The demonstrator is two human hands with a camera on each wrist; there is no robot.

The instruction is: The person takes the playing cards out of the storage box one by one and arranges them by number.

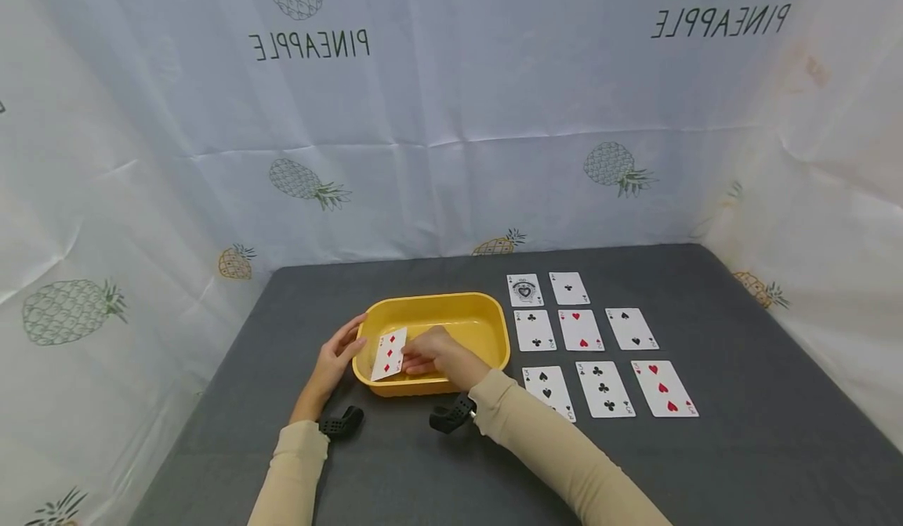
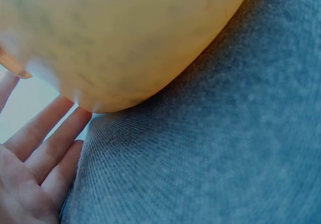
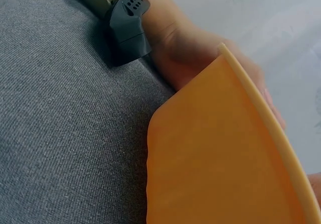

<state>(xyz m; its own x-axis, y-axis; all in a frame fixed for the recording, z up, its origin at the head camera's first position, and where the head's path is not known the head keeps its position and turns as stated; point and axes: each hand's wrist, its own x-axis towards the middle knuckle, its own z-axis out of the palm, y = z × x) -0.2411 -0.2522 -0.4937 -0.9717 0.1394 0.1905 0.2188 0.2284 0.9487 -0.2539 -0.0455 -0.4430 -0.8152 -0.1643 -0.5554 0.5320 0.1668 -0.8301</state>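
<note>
A yellow plastic tray (image 1: 487, 306) stands on the dark table. At its left end is my left hand (image 1: 339, 353), its fairly straight fingers touching the outer wall and the thumb by the rim. In the left wrist view these fingers (image 2: 50, 143) reach along the blurred tray side. My right hand (image 1: 437, 352) reaches over the front rim and pinches the right edge of a three of diamonds card (image 1: 389, 353), tilted inside the tray. The right wrist view shows that hand (image 3: 195, 58) partly hidden behind the tray wall (image 3: 220, 148).
Face-up cards lie in rows right of the tray: an ornate ace (image 1: 525, 290) and ace of clubs (image 1: 568, 288) at the back, twos of clubs, hearts and spades (image 1: 632, 328), then threes of spades, clubs and hearts (image 1: 665, 389). My right sleeve partly covers the three of spades (image 1: 548, 393).
</note>
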